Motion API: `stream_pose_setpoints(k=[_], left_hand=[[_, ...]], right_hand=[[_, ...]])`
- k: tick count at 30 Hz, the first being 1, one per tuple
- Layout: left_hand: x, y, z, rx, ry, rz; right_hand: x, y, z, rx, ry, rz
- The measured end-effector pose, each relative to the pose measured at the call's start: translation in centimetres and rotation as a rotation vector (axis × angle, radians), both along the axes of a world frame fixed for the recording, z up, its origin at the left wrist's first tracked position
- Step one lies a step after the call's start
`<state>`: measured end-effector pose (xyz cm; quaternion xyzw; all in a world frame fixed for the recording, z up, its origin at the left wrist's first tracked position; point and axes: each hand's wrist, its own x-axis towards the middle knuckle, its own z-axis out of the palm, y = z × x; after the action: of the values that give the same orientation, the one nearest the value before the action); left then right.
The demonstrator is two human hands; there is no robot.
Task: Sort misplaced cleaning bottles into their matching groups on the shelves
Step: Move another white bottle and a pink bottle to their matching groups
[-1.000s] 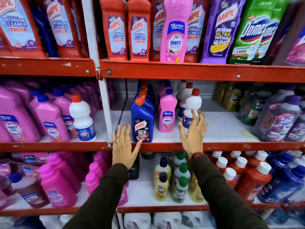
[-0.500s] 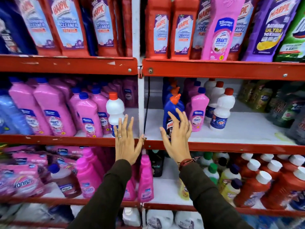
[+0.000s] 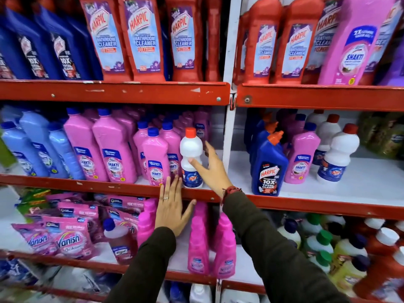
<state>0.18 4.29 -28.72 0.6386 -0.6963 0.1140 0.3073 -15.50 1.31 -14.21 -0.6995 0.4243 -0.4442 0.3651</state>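
Note:
A white bottle with a red cap [image 3: 190, 149] stands at the front right of the middle-left shelf, beside a row of pink Shakti bottles [image 3: 113, 149]. My right hand [image 3: 211, 169] is at this bottle with fingers spread: the thumb touches its waist and the fingers reach past its right side. My left hand [image 3: 172, 207] lies flat and spread against the red shelf edge [image 3: 98, 186] just below. Matching white red-capped bottles [image 3: 337, 149] stand in the right bay, next to a pink Shakti bottle [image 3: 302, 158] and blue Harpic bottles [image 3: 269, 167].
A white upright post [image 3: 229, 132] divides the two bays. The top shelf holds red Harpic bottles [image 3: 142, 40] and one tall pink Shakti bottle [image 3: 358, 40]. Light blue bottles [image 3: 32, 145] stand at far left. Pink Vanish pouches [image 3: 65, 237] and pink bottles fill the lower shelf.
My view has swung left. My right hand crossed from the blue Harpic bottle in the right bay to the white bottle in the left bay. My left hand dropped slightly along the shelf edge.

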Motion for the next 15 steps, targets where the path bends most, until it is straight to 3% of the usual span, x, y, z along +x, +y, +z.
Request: stream_pose_setpoints(k=[4,15], left_hand=[[0.7,-0.1,-0.6,0.039,-0.038,-0.051],[0.7,0.1,-0.3,0.060,-0.056,-0.055]], right_hand=[[1.5,-1.2,0.6,0.048,-0.054,-0.021],[-0.4,0.0,2.2,-0.049,-0.224,-0.090]])
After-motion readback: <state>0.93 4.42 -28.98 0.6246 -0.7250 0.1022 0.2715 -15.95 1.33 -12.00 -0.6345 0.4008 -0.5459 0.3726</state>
